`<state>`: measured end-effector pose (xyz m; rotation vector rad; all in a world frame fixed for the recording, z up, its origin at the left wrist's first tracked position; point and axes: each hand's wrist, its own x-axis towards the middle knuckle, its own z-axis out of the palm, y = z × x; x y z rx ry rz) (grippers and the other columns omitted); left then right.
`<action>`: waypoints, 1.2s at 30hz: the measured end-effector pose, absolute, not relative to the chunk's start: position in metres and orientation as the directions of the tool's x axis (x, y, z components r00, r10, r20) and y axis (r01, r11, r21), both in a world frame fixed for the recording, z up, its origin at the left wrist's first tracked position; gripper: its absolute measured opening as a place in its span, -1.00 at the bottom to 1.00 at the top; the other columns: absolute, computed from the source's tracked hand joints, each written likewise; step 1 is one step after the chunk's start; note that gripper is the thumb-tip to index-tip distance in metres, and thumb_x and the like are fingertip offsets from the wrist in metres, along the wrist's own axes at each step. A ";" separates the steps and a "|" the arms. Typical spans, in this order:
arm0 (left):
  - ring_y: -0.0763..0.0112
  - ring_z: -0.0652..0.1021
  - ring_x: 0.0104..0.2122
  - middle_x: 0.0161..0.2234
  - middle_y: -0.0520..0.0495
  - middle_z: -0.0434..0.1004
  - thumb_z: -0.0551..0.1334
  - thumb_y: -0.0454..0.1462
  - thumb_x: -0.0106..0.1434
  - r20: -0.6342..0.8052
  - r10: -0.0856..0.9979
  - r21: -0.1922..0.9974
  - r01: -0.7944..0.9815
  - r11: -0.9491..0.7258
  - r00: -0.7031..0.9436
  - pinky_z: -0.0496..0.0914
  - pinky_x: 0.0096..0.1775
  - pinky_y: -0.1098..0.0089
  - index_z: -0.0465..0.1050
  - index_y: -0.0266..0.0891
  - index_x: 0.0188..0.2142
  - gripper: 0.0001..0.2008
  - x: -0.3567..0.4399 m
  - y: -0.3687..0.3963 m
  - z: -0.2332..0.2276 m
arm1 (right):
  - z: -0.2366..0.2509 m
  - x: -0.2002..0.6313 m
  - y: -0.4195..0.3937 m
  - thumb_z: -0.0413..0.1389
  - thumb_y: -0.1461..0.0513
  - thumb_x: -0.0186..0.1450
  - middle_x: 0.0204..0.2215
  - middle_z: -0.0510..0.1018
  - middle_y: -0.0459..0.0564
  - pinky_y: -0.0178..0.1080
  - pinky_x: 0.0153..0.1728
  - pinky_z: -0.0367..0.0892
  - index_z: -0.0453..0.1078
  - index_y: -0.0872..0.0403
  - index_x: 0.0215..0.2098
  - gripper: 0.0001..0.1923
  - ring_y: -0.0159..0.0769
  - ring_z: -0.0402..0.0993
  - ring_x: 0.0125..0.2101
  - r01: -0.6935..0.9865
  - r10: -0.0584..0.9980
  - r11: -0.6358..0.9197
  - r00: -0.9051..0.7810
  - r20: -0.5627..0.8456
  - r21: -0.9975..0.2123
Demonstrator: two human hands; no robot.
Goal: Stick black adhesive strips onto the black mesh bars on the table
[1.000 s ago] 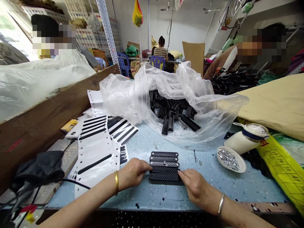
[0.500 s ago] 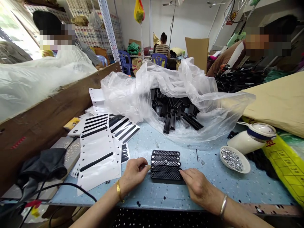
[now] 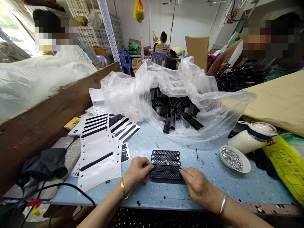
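The row of five black ribbed plastic strips lies just left of the shallow white dish of silver screws, pinched endwise between the curled left hand and flatter right hand, where uneven pressure could buckle the row.

Numbers are printed in a black-lined grid on the yellow sheet lying just right of the white dish of screws; they appear to be two-digit figures but are too small to be made out surely. A red mark beside them is also illegible.
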<state>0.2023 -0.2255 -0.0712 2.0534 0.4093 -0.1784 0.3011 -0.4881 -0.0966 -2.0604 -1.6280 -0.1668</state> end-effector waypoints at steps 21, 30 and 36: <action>0.45 0.49 -0.46 -0.47 0.01 0.54 0.12 -0.29 0.28 0.076 0.208 0.799 0.065 -0.598 0.975 0.34 -0.37 0.42 0.50 -0.24 -0.36 -0.82 0.184 -0.230 -0.075 | -0.099 0.302 -0.487 -0.15 0.54 0.20 -0.40 0.43 0.13 -0.17 -0.34 0.40 0.35 0.33 -0.03 -0.57 -0.23 0.34 -0.36 0.940 0.867 -0.164 0.282 0.410 -0.299; 0.42 0.51 -0.44 -0.45 -0.02 0.55 0.07 -0.33 0.30 0.093 0.138 0.717 0.030 -0.696 0.986 0.35 -0.34 0.38 0.50 -0.24 -0.33 -0.78 0.186 -0.232 -0.074 | -0.101 0.302 -0.488 -0.15 0.52 0.22 -0.39 0.46 0.14 -0.16 -0.33 0.41 0.36 0.30 -0.02 -0.57 -0.23 0.36 -0.34 0.943 0.864 -0.184 0.289 0.413 -0.276; 0.45 0.50 -0.48 -0.48 0.00 0.53 0.08 -0.35 0.25 0.095 0.153 0.735 0.034 -0.677 0.984 0.34 -0.38 0.41 0.48 -0.25 -0.36 -0.81 0.188 -0.231 -0.075 | -0.101 0.302 -0.488 -0.15 0.53 0.24 -0.40 0.44 0.15 -0.15 -0.34 0.40 0.37 0.35 -0.04 -0.61 -0.22 0.34 -0.35 0.944 0.866 -0.177 0.284 0.411 -0.280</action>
